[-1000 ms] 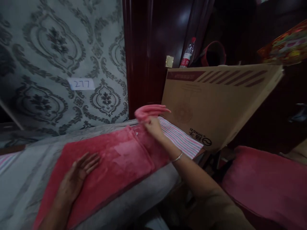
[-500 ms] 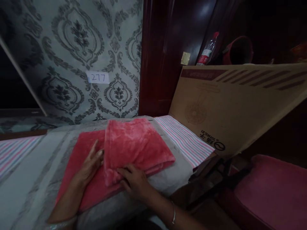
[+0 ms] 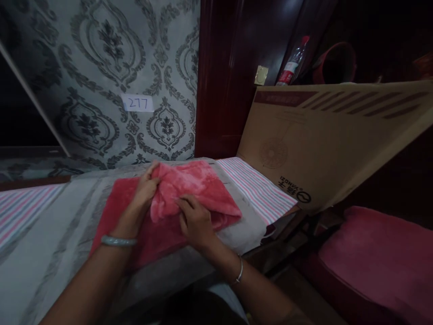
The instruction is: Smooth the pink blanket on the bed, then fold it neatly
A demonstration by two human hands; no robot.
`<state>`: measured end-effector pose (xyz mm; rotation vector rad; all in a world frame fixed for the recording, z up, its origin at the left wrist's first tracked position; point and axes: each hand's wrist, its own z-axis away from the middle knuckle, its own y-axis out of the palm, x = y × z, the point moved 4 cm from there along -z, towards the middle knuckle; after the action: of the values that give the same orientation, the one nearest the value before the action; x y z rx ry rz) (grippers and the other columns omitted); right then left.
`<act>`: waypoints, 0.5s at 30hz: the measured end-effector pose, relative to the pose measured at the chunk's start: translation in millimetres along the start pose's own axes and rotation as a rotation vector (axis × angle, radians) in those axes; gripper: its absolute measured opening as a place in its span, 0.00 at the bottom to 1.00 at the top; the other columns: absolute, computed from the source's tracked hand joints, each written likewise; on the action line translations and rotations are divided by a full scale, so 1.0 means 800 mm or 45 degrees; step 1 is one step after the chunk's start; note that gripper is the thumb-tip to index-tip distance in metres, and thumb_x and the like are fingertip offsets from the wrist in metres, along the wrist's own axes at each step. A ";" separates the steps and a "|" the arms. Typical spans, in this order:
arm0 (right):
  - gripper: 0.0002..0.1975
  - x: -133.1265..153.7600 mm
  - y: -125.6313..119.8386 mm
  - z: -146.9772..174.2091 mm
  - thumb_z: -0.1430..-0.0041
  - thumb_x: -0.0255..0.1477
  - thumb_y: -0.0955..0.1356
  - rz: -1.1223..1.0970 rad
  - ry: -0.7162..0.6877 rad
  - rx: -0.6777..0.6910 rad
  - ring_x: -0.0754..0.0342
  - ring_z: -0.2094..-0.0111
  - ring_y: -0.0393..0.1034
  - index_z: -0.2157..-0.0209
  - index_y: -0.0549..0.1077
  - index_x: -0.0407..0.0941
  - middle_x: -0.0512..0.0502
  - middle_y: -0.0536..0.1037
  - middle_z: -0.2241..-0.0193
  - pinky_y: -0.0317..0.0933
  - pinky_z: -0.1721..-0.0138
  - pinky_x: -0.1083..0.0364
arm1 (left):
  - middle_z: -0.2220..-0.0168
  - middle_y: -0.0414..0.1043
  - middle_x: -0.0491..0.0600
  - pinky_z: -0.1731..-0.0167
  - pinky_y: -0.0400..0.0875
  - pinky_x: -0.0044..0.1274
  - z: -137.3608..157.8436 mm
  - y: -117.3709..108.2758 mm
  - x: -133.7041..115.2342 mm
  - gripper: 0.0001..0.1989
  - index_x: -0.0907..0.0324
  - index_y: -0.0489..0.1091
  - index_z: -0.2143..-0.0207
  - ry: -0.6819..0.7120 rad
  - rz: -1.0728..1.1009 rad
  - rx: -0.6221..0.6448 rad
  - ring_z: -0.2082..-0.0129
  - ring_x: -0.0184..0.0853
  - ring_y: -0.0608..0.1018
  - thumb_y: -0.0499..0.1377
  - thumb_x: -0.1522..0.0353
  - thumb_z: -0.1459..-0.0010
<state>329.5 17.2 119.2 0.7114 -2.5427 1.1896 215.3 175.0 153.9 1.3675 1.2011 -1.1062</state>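
Note:
A red plush blanket (image 3: pixel 203 185), partly folded over on itself, lies on a grey and white cloth-covered surface. My left hand (image 3: pixel 148 185) pinches the fold's far left corner, with the fingers closed on the fabric. Lower and to the right, my right hand (image 3: pixel 195 221) grips the near edge of the same top layer and lifts it a little. Between the two hands the layer is rumpled. The flat under layer (image 3: pixel 118 198) spreads out to the left beneath my left wrist.
A large cardboard sheet (image 3: pixel 324 144) leans at the right beside a striped cloth (image 3: pixel 257 189). Behind it stand a bottle (image 3: pixel 292 63) and a round-rimmed container (image 3: pixel 338 63). A pink padded seat (image 3: pixel 375 262) is at the lower right. A paper marked 277 (image 3: pixel 138 103) is on the wall.
My left hand has moved up and taken hold of the blanket's far corner. My right hand has moved up slightly, drawing the near edge away from me and rumpling the top layer.

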 end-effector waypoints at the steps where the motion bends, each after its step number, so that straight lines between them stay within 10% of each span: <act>1: 0.23 0.007 -0.002 0.002 0.40 0.21 0.63 -0.035 -0.075 -0.069 0.50 0.45 0.68 0.44 0.72 0.45 0.40 0.72 0.45 0.67 0.46 0.52 | 0.37 0.68 0.47 0.42 0.71 0.22 -0.001 -0.003 -0.014 0.37 0.56 0.70 0.41 0.124 0.006 0.015 0.43 0.33 0.75 0.53 0.86 0.52; 4: 0.23 0.018 0.010 0.028 0.38 0.22 0.62 -0.120 -0.355 -0.197 0.51 0.42 0.66 0.42 0.69 0.42 0.37 0.71 0.43 0.66 0.44 0.52 | 0.39 0.70 0.44 0.48 0.73 0.18 -0.001 -0.035 -0.022 0.37 0.53 0.72 0.42 0.252 -0.028 0.050 0.45 0.33 0.75 0.55 0.85 0.54; 7: 0.16 0.006 0.038 0.068 0.37 0.22 0.62 -0.132 -0.554 -0.154 0.51 0.52 0.71 0.50 0.74 0.44 0.40 0.78 0.55 0.69 0.51 0.52 | 0.46 0.76 0.49 0.65 0.79 0.19 0.003 -0.082 0.026 0.43 0.51 0.67 0.38 -0.112 -0.037 -0.026 0.56 0.35 0.81 0.57 0.84 0.58; 11: 0.15 -0.036 0.055 0.097 0.37 0.24 0.63 -0.069 -0.424 0.000 0.50 0.55 0.72 0.51 0.75 0.44 0.40 0.79 0.57 0.68 0.55 0.50 | 0.55 0.79 0.52 0.71 0.79 0.22 0.012 -0.114 0.076 0.45 0.49 0.64 0.35 -0.410 0.094 -0.049 0.68 0.35 0.82 0.60 0.83 0.58; 15: 0.15 -0.059 0.041 0.101 0.35 0.26 0.64 0.038 -0.228 0.003 0.48 0.53 0.71 0.48 0.74 0.44 0.39 0.78 0.53 0.66 0.51 0.47 | 0.61 0.80 0.52 0.72 0.78 0.22 0.006 -0.102 0.065 0.41 0.50 0.61 0.34 -0.412 0.119 0.034 0.71 0.34 0.81 0.61 0.79 0.50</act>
<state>351.2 -11.7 27.5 0.8177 -2.7062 1.1879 139.0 179.8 94.4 1.1960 0.8825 -1.2257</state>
